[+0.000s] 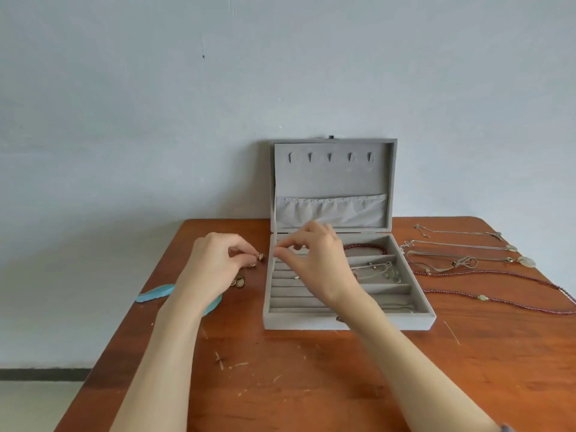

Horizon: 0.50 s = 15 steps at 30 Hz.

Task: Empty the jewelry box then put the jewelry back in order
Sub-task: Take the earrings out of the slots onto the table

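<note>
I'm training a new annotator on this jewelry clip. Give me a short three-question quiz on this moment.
1. True or false: the jewelry box lid is closed.
2. Necklaces lie on which side of the box: A left, B right?
3. What does the left hand pinch?

Key: 1 false, it stands open. 2 B. 3 A small earring, just left of the box; the right hand hovers over the ring rolls.

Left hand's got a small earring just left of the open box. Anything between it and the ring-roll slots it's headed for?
Only the right hand, hovering over the jewelry box's left side above the ring-roll slots, thumb and forefinger pinched. The left hand pinches the small earring beside the box's low left wall. Nothing else visible intervenes.
</note>
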Motion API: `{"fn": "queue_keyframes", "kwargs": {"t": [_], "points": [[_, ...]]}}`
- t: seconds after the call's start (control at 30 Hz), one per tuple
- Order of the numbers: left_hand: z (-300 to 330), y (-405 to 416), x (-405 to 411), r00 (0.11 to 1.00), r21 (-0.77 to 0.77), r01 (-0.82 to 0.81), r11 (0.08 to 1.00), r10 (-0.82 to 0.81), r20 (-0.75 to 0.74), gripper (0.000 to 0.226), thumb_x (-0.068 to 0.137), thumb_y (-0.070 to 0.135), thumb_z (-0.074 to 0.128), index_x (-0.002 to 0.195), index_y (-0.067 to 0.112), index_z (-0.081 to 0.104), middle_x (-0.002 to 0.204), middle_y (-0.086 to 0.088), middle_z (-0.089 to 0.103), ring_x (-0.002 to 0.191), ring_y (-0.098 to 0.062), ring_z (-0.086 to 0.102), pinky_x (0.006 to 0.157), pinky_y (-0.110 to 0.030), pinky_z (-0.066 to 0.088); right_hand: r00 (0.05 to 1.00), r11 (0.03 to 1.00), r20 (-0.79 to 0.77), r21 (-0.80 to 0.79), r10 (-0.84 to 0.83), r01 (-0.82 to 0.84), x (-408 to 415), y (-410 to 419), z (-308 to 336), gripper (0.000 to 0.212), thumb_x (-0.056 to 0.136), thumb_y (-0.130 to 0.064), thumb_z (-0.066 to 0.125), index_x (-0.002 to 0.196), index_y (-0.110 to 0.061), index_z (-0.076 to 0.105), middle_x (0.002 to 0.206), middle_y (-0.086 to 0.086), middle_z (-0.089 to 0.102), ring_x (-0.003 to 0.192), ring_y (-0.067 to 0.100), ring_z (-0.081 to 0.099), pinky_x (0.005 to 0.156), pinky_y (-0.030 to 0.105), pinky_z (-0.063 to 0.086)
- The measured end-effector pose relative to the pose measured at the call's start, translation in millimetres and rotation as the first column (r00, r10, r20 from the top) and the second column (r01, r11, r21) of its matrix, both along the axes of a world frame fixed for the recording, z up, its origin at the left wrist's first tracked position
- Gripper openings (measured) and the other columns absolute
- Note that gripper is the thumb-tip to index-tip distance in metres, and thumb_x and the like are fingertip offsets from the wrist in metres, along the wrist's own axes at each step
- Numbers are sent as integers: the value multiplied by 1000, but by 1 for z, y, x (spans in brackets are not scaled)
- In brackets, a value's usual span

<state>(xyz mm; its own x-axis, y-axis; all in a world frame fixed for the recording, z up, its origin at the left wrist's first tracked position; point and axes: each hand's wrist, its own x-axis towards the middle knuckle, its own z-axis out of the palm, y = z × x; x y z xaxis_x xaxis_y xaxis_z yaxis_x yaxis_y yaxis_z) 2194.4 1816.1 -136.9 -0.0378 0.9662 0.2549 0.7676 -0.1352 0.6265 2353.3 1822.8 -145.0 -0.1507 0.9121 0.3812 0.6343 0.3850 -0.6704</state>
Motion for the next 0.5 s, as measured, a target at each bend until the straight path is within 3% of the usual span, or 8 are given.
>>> {"fn": "queue_keyframes", "kwargs": {"t": [0.2,0.27,0.4,0.5], "points": [[-10,-2,-9,997,-138,-7,990,-4,-79,12,83,15,66,85,24,74,87,7,67,82,-7,54,66,-18,37,951,999,310,-40,10,2,-33,2,-8,19,86,-34,59,99,-28,72,101,-2,49,112,21,38,93,34,30],[-14,1,-8,995,-173,-9,985,-9,-102,11,83,18,67,88,24,74,89,7,61,84,-10,50,68,-20,35,939,997,342,-70,-18,45,-34,3,-9,19,85,-33,59,99,-29,72,109,1,51,113,23,37,93,34,30],[-18,5,-6,987,-182,-26,983,-3,-158,11,83,24,67,92,26,74,96,6,49,106,-19,40,95,-38,30,935,978,348,-164,-66,130,-39,6,-6,18,84,-32,59,96,-32,72,115,1,52,115,24,37,94,36,29],[-18,5,-5,982,-190,-50,980,13,-187,12,84,27,65,92,28,74,96,7,47,109,-18,34,96,-38,26,915,964,399,-214,-60,157,-42,8,-5,20,85,-30,57,99,-32,71,119,1,52,118,25,36,96,37,29]]}}
